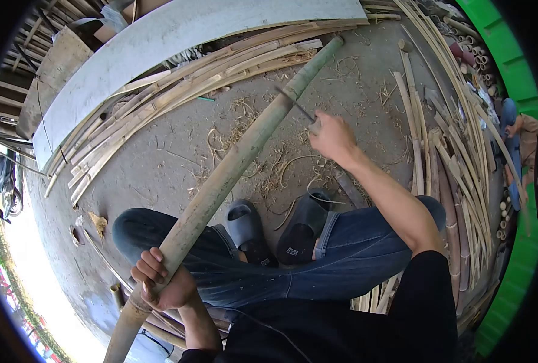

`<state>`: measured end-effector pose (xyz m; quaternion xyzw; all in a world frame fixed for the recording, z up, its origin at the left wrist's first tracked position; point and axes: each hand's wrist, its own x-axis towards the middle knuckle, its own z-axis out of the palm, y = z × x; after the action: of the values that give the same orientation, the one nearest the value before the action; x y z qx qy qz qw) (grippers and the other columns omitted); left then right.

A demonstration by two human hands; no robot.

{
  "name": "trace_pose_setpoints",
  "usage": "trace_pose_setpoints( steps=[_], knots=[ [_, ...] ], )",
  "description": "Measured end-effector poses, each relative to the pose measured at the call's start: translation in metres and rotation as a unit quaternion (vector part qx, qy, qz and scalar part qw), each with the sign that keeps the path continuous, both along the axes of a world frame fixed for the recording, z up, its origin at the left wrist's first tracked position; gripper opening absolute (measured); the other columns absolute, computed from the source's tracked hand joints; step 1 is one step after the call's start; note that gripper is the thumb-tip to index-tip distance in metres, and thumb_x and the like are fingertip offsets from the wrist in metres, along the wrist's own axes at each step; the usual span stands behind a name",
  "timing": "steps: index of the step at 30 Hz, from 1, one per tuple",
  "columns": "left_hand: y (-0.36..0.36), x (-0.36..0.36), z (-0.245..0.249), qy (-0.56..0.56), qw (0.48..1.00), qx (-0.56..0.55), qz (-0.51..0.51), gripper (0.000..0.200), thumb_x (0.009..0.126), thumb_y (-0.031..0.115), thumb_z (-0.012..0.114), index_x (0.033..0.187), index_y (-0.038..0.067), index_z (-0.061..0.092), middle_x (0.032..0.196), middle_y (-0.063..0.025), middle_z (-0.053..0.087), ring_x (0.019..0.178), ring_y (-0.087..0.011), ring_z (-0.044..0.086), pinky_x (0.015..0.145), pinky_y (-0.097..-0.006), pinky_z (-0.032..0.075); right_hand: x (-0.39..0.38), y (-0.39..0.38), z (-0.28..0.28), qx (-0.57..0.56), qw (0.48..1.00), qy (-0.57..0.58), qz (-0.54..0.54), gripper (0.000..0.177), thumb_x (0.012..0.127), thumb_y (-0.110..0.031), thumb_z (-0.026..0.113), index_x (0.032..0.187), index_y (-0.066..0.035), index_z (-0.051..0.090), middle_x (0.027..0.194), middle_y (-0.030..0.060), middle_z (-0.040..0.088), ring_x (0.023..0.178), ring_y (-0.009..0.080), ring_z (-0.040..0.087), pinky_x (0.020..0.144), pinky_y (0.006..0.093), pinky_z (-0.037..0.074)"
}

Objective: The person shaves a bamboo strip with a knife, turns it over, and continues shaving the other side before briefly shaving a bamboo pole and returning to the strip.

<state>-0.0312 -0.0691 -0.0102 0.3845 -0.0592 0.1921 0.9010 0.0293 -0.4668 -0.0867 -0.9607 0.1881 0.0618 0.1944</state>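
Observation:
A long green-grey bamboo pole [220, 172] slants from the lower left, across my left thigh, to its far end near the ground at the upper right. My left hand [169, 284] is wrapped around its near part, just above a joint. In my closed right hand [335, 139] is the handle of a knife [299, 109], mostly hidden by the fingers. Its narrow dark blade, slightly blurred, lies across the pole at a darker joint ring.
Split bamboo strips [154, 100] lie along a pale curved board [178, 30]. More strips [456, 151] are heaped at the right, by a green panel [523, 54]. Curly shavings [281, 169] litter the ground around my slippers [245, 221]. Another person's hand [514, 128] shows at far right.

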Motion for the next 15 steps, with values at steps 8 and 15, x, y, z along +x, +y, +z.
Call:
trace_pose_setpoints(
  steps=[8, 15],
  knots=[
    [-0.016, 0.002, -0.008, -0.011, 1.0, -0.01, -0.016, 0.028, 0.08, 0.02, 0.056, 0.069, 0.016, 0.031, 0.065, 0.0003, 0.03, 0.067, -0.0146, 0.033, 0.082, -0.0334, 0.034, 0.008, 0.003, -0.001, 0.002, 1.0, -0.002, 0.002, 0.047, 0.078, -0.013, 0.071, 0.123, -0.005, 0.061, 0.095, 0.0197, 0.072, 0.09, 0.0351, 0.071, 0.081, 0.0459, 0.057],
    [-0.022, 0.001, 0.006, -0.02, 1.0, 0.008, -0.001, 0.026, 0.081, 0.021, 0.054, 0.07, 0.017, 0.03, 0.064, 0.0007, 0.029, 0.066, -0.0138, 0.034, 0.079, -0.0327, 0.034, 0.041, -0.04, 0.001, -0.001, 0.996, 0.049, -0.081, 0.028, 0.078, -0.01, 0.073, 0.103, -0.001, 0.065, 0.091, 0.0195, 0.071, 0.087, 0.0355, 0.071, 0.082, 0.0452, 0.057]
  ],
)
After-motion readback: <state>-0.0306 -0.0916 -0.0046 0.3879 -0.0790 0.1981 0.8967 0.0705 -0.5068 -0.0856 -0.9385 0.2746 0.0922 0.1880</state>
